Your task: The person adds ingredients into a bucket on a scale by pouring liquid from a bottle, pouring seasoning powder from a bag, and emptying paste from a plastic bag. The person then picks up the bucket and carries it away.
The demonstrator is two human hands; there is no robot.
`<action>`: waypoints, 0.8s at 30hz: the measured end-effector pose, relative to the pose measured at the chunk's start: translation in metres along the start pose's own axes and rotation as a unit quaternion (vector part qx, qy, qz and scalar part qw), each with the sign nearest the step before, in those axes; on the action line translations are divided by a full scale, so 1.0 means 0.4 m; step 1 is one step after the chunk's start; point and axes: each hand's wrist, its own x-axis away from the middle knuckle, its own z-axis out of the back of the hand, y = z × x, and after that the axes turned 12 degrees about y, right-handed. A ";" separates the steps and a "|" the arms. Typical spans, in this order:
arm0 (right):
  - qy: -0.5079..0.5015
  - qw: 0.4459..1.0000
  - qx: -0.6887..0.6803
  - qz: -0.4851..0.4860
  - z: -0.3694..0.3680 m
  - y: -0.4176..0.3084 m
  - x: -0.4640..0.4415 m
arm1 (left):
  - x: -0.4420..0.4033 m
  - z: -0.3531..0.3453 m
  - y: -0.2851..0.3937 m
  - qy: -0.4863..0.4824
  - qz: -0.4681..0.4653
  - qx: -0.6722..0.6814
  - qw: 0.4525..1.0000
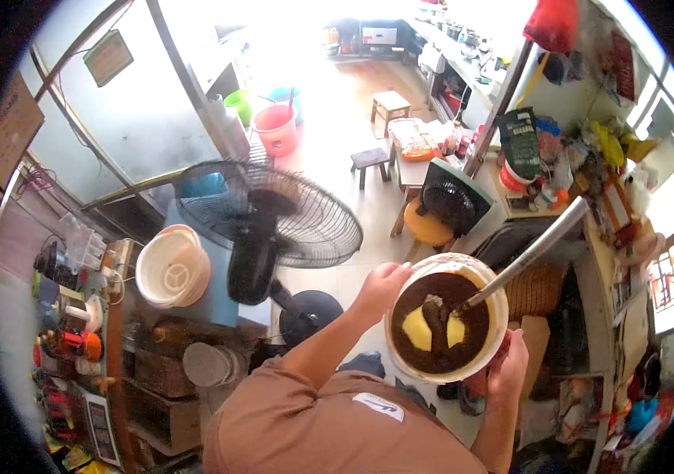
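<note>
A round white bucket (499,336) is held up in front of my body, with a dark brown mass (463,347) inside and yellow patches (417,329) on its surface. A long metal-coloured handle (534,246) sticks out of the mass and leans to the upper right over the rim. My left hand (386,290) is closed on the bucket's upper left rim. On the lower right side, my right hand (508,362) grips the bucket, its fingers partly hidden by it.
A black standing fan (270,229) is left of the bucket. Beyond it, white tubs (172,268) sit on a blue surface. A black-and-orange stool (429,225), small stools (371,160) and a pink bucket (275,130) stand ahead. Cluttered shelves line both sides.
</note>
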 end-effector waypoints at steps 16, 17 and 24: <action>-0.165 0.985 0.051 -0.011 -0.510 -0.223 -0.812 | -0.801 -0.255 0.381 0.180 -0.051 -0.078 0.979; -0.179 0.982 0.056 -0.018 -0.562 -0.229 -0.850 | -0.876 -0.226 0.369 0.175 -0.069 -0.050 0.981; -0.264 0.957 0.088 -0.081 -0.956 -0.146 -1.075 | -1.236 0.023 0.412 0.253 -0.088 -0.054 0.962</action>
